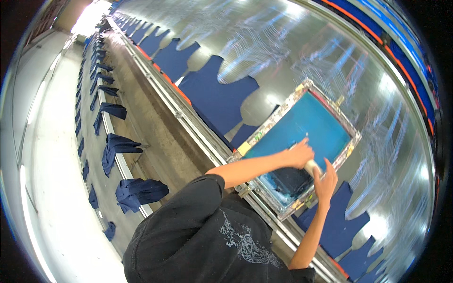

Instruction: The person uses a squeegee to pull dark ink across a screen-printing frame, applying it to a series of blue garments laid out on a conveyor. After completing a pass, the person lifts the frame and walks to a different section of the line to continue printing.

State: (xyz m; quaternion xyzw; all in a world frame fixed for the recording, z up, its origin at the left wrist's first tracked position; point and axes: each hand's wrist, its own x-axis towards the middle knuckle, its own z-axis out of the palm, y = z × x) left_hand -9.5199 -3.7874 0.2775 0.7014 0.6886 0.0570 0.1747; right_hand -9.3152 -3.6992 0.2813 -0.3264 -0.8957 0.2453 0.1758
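Note:
A screen-printing frame (272, 123) with a stained, ink-caked rim lies on the long table in front of me, its mesh (302, 118) bright blue. Inside it, my left hand (299, 154) is closed around one part of a pale squeegee (311, 167), the forefinger stretched along it. My right hand (325, 183) grips the other end, close to the frame's right side. Most of the squeegee is hidden by my hands. Dark ink (285, 181) pools at the near end of the mesh. Navy fabric pieces (214, 94) lie flat on the table beyond the frame.
A metal rail (184, 120) runs along the table's near edge, by my body. More navy pieces (347, 203) lie to the right. Across the aisle, navy cloths (139, 193) hang over a second rail. Orange-edged rails (401, 66) border the table's far side.

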